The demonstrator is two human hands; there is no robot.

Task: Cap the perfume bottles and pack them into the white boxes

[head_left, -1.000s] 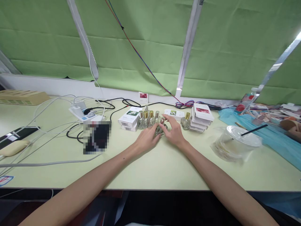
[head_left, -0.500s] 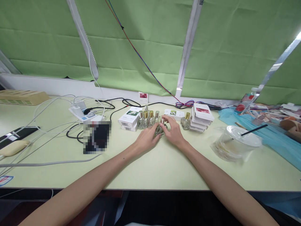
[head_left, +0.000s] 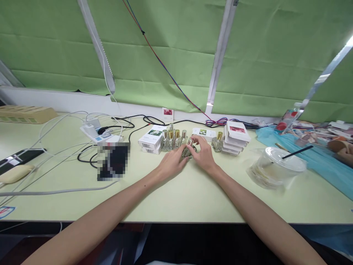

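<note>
Pale yellow-green, the table (head_left: 182, 200) runs from its near edge under both bare forearms. Nearer on the right stands a lidded plastic cup (head_left: 286, 160) with a black straw, wrapped in a clear bag.

Beyond it, at the middle, the two hands meet on a small glass bottle (head_left: 188, 152) with a shiny cap (head_left: 190, 141). The left hand (head_left: 171, 162) has its fingers and thumb curled in about the glass from the left; the right hand (head_left: 205, 156), fingers bent and only slightly parted from the thumb, has hold at the cap (how hard it presses, I cannot tell).

The bottle should be light yet stiff, smooth enough to slip, and breakable if knocked. The rounded glass body looks the surest hold, with a light pinch for the cap.

Just farther left stands a row of capped bottles (head_left: 174, 140) beside stacked white boxes (head_left: 151, 137). To the right, a gold-capped bottle (head_left: 217, 142) stands by a taller stack of boxes (head_left: 237, 134). Farther back lie a flat white box (head_left: 204, 132) and black cables (head_left: 150, 120), below the green wall covering (head_left: 165, 66).
</note>
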